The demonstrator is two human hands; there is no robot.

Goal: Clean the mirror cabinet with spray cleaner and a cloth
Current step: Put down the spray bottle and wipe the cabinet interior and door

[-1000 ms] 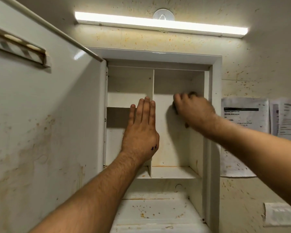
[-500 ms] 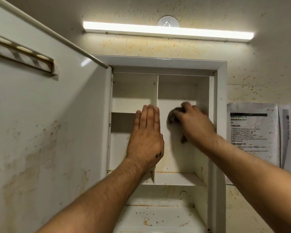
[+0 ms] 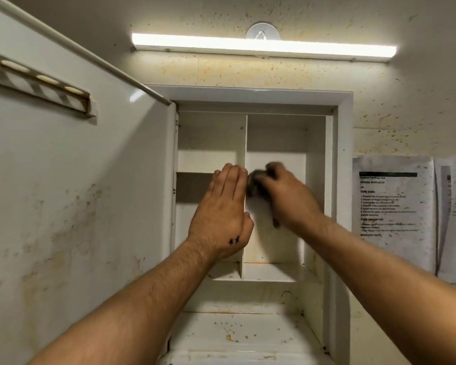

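A stained, speckled wall (image 3: 406,114) fills the view, seen from below. On the left, the cabinet's door (image 3: 77,193) stands swung wide open, its pale inner face smeared with brownish marks and carrying a narrow striped rail near the top. The mirror cabinet (image 3: 344,180) itself is a white box set in the wall, split by an upright divider (image 3: 245,138) into a left and a right compartment, with a shelf (image 3: 269,272) below them and a rust-spotted bottom ledge (image 3: 234,335) under that. A lit light bar (image 3: 261,48) glows above the cabinet. Printed paper sheets (image 3: 395,206) hang on the wall to the right.

Two bare forearms reach up into the cabinet. The left hand (image 3: 221,214) is flat, fingers straight, pressed together and pointing up, lying at the divider's front edge. The right hand (image 3: 290,198), blurred, has its fingers curled over a dark cloth (image 3: 253,185). The cloth sits in the right compartment, against its back panel, just beside the divider and close to the left hand's fingertips.
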